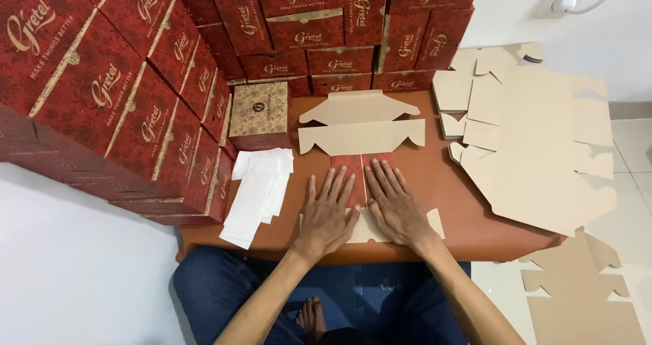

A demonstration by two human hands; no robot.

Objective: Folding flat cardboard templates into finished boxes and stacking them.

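— As both hands lie flat on the blank, where exactly is it?

— It is on the low brown table, straight before the person. The left hand and the right hand press side by side on its near half, where two red panels meet at a centre line. The fingers are stretched out, a little spread, and they grip nothing. The far half shows plain cardboard with flaps.

— How should this pressing be done well, in your opinion?

— I think the palms should push evenly on both sides of the centre line, so the folded panels lie flat and their edges stay together. If one hand pushes harder, the crease may go crooked. Sliding the fingers outward along the fold would sharpen it, I believe.

— What is around the hands?

— White sheets lie just left of the left hand. Behind them stands a small brown box. Red boxes are stacked at the left and along the back. A pile of flat blanks lies to the right, and some more lie on the floor.

— What can you not see clearly?

— The near edge of the blank is covered by the palms and wrists, so I cannot tell how its bottom flaps lie. Whether glue or tape holds the panels is not visible. The stacks and the floor blanks are cut off by the frame.
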